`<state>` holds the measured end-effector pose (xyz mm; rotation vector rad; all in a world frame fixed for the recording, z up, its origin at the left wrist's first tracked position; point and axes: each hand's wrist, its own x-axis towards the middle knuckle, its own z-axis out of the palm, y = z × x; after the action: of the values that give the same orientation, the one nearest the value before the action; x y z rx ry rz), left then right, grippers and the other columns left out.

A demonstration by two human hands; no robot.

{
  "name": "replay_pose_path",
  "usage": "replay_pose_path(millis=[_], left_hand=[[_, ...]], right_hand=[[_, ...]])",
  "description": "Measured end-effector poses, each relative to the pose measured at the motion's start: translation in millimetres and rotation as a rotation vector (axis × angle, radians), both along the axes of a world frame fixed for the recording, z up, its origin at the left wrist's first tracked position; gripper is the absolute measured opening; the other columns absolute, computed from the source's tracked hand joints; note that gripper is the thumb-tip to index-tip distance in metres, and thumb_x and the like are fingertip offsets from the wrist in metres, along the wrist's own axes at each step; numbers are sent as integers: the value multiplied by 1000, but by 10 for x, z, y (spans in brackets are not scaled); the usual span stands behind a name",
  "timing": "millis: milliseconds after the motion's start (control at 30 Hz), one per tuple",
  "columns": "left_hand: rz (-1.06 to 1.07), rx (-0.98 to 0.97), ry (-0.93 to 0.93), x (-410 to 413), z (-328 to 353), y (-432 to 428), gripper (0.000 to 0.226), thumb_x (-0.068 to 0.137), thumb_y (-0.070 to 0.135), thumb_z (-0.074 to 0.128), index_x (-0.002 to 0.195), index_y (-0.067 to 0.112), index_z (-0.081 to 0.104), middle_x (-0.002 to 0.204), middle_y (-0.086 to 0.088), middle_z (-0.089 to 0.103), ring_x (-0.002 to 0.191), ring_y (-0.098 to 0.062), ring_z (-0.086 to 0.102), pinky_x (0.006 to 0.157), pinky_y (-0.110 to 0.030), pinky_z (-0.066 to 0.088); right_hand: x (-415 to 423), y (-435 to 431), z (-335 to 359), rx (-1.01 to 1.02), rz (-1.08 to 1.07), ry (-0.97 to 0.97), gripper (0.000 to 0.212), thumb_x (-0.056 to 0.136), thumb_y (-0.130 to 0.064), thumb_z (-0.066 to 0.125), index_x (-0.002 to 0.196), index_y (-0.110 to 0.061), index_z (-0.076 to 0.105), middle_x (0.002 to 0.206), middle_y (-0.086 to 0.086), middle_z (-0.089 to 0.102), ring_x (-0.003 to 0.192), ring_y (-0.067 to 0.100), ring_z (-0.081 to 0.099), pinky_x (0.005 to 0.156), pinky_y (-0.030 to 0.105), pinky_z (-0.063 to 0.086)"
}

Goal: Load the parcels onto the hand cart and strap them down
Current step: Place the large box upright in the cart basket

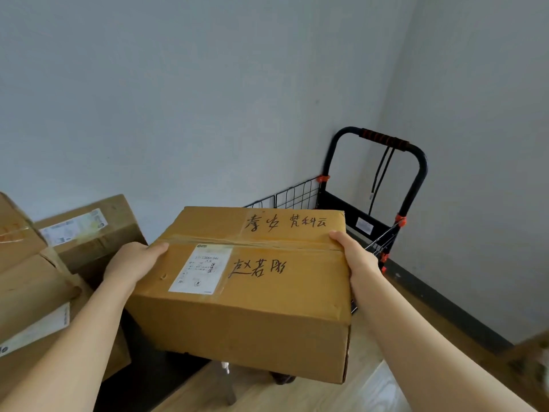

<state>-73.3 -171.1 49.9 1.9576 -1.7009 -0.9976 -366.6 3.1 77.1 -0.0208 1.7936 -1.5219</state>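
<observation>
A brown cardboard parcel (252,295) with a white shipping label and black handwriting is lifted in front of me. My left hand (133,263) grips its left side with the thumb over the top edge. My right hand (356,257) grips its right side the same way. Behind it in the corner stands the black hand cart (383,185), with wire mesh sides, an orange-banded handle and a black elastic cord (381,173) hanging from the handle. The parcel hides the cart's floor.
Several more cardboard parcels (86,233) are stacked at the left against the wall. Grey walls meet in a corner behind the cart. A dark baseboard (445,307) runs along the right wall above the light wooden floor (356,391).
</observation>
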Motion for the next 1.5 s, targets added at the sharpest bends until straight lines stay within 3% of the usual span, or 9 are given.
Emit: replay_pose_path(millis=[67,233,433,600,767,1133,1333,1433,1500], left_hand=[[-8,-44,8,-90,50,41,47,92,47,50,111,7,63,106,-10,63,90,-27,57,80,-40,45],[55,-98,124,-427,219,98,49,91,43,54,123,6,57,120,-15,60,105,-35,57,88,-43,44],[151,-201,164,-1009,356,-36,48,90,48,53,121,12,57,116,-11,61,102,-34,59,92,-48,48],[186,-248,189,-1741,364,-219,45,90,48,52,120,15,57,114,-9,61,99,-32,59,88,-47,49],[255,-139,309,-2255,111,-261,40,89,42,57,118,14,57,110,-8,63,94,-27,59,76,-40,46],[232,81,358,-2736,-354,-960,44,77,47,63,109,18,60,103,-4,67,94,-26,64,85,-47,51],[243,258,446,-3059,-759,-1259,12,87,27,61,86,15,64,89,-4,67,78,-17,62,62,-27,43],[252,406,454,-3134,-1189,-1312,9,86,23,63,81,16,63,91,-6,67,81,-17,62,77,-30,49],[288,490,455,-3180,-1469,-1306,8,86,21,64,80,15,61,88,-5,66,79,-16,61,72,-28,48]], right_hand=[[-153,19,113,8,40,24,37,73,-37,77,82,-15,48,82,5,55,82,25,58,77,41,49],[-571,-176,346,10,142,129,40,77,-39,73,97,-16,48,96,7,56,91,26,57,81,39,48],[-1313,-640,440,-23,270,245,33,81,-45,66,98,-21,53,100,4,59,93,25,58,79,36,46],[-2107,-1044,332,-57,327,327,51,83,-51,61,127,-26,58,115,3,63,104,27,60,97,45,48],[-2622,-1480,140,-37,420,391,51,85,-52,57,131,-28,54,119,2,61,108,28,58,100,47,46],[-3230,-2317,-330,59,457,410,42,91,-44,52,131,-30,53,118,0,60,108,27,56,96,44,46],[-3447,-2842,-561,167,489,512,41,95,-38,49,134,-26,50,122,3,58,111,29,54,99,44,44],[-3499,-3007,-879,235,541,545,42,97,-33,46,138,-23,45,127,6,55,114,29,51,95,41,42],[-3539,-3099,-1122,284,568,531,43,98,-31,46,140,-23,43,130,6,53,116,29,50,96,42,41]])
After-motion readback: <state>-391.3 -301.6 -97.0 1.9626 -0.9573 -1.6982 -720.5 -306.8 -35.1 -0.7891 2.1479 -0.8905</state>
